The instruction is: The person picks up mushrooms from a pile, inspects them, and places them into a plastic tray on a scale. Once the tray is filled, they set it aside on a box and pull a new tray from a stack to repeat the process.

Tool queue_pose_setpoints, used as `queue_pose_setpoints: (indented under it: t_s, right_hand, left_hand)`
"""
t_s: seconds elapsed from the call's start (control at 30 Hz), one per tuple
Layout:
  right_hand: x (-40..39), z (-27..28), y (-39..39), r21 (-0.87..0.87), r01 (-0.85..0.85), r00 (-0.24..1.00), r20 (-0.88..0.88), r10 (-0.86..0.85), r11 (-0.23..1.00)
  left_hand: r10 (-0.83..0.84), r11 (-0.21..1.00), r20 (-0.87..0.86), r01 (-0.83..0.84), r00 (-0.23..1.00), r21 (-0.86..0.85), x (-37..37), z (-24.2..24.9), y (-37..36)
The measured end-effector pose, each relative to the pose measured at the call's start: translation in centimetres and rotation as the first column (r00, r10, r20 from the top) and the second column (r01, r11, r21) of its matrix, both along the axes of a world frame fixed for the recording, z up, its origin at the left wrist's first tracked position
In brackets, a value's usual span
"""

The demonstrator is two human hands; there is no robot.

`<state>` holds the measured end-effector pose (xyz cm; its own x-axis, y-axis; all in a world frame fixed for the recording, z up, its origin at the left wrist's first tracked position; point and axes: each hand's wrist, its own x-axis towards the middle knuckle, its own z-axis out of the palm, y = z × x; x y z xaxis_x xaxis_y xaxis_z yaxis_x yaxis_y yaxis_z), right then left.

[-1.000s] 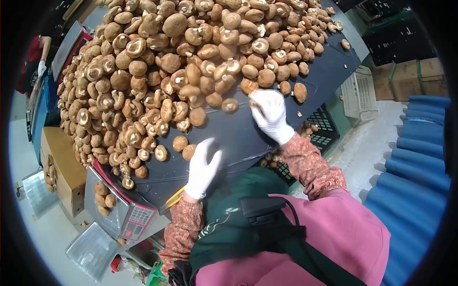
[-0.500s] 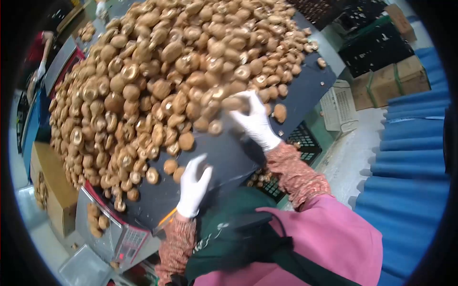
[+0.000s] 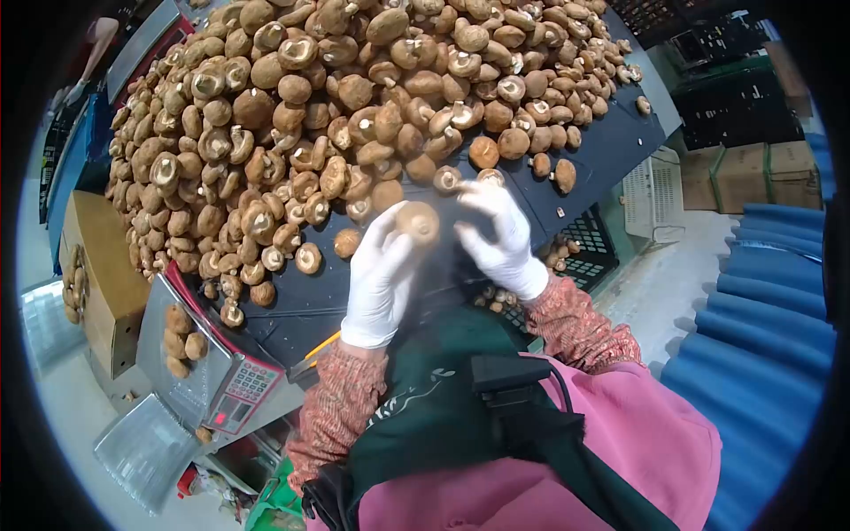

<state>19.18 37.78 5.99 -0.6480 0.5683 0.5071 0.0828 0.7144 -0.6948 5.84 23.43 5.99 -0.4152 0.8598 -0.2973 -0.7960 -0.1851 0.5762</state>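
Observation:
My left hand (image 3: 379, 279), in a white glove, pinches a brown shiitake mushroom (image 3: 416, 223) between thumb and fingers, above the dark tabletop. My right hand (image 3: 503, 237), also gloved in white, is just to the right of it. Its thumb and fingers are apart and slightly blurred, and I see nothing between them. Beyond its fingertips lie loose mushrooms at the near edge of a large heap of shiitake mushrooms (image 3: 292, 115). One mushroom there is partly hidden behind the right fingers.
A scale (image 3: 243, 389) with several mushrooms on its pan is at the lower left, near a cardboard box (image 3: 106, 274). Right of the dark table (image 3: 611, 137) are a black crate (image 3: 584, 252), a white basket (image 3: 653, 195) and blue corrugated sheeting (image 3: 753, 327). Another person's arm (image 3: 99, 49) shows at upper left.
My right hand has drawn back from the heap toward my left hand and opened. My left hand has risen and now holds a mushroom. The view has shifted slightly.

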Motion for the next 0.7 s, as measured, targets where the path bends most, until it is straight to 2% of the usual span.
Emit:
queue_pose_setpoints:
  t_s: [0.1, 0.17, 0.2, 0.23, 0.3, 0.37, 0.43, 0.47, 0.5, 0.53, 0.57, 0.7]
  right_hand:
    - [-0.1, -2.6, 5.0, -0.039, 0.19, 0.979, 0.08, -0.186, 0.981]
    - [-1.2, -2.9, 7.1, -0.194, 0.238, 0.956, 0.218, -0.195, 0.952]
    - [-2.4, -2.9, 7.9, -0.127, 0.255, 0.937, 0.276, -0.212, 0.959]
    - [-3.8, -2.3, 7.9, -0.14, 0.236, 0.947, 0.256, -0.195, 0.962]
    - [-6.3, -3.0, 8.8, 0.244, 0.224, 0.898, 0.325, -0.297, 0.943]
    - [-7.4, -4.8, 9.9, 0.288, 0.157, 0.867, 0.419, -0.271, 0.945]
    - [-7.6, -5.1, 10.3, 0.154, 0.162, 0.922, 0.327, -0.205, 0.975]
    - [-6.9, -4.8, 10.4, -0.119, 0.097, 0.964, 0.258, -0.063, 0.988]
    - [-6.5, -3.4, 10.0, -0.592, 0.016, 0.985, 0.149, 0.091, 0.806]
    - [-5.9, -2.9, 9.6, -0.711, -0.081, 0.992, 0.011, 0.126, 0.699]
    - [-5.3, -2.6, 9.3, -0.799, -0.181, 0.983, -0.128, 0.132, 0.574]
    - [-3.9, -1.9, 7.7, -0.887, -0.349, 0.937, -0.337, 0.094, 0.301]
  left_hand:
    - [0.022, 1.0, 0.067, -0.022, 0.997, -0.006, -0.3, -0.3, -0.2]
    - [0.033, 0.999, 0.115, -0.032, 0.993, -0.011, -0.5, -0.6, -0.1]
    - [0.03, 1.0, 0.138, -0.029, 0.99, -0.007, -0.4, -0.5, -0.2]
    - [0.033, 0.999, 0.144, -0.033, 0.989, -0.003, -0.4, -0.4, -0.1]
    - [0.037, 0.999, 0.153, -0.038, 0.988, 0.003, -0.4, -0.4, 0.1]
    - [0.039, 0.999, 0.146, -0.04, 0.989, 0.007, -0.4, -0.6, 0.1]
    - [0.048, 0.999, 0.132, -0.05, 0.99, 0.013, -0.9, -0.5, -0.1]
    - [0.057, 0.998, 0.128, -0.059, 0.99, 0.016, -1.1, -0.4, -0.3]
    - [0.063, 0.998, 0.128, -0.066, 0.99, 0.018, -1.1, -0.4, -0.5]
    - [0.082, 0.996, 0.128, -0.086, 0.988, 0.026, -1.2, -0.6, -0.5]
    - [0.083, 0.996, 0.141, -0.088, 0.987, 0.033, -1.3, -0.6, -0.5]
    - [0.047, 0.996, 0.176, -0.058, 0.983, 0.061, -1.0, -1.0, 0.1]
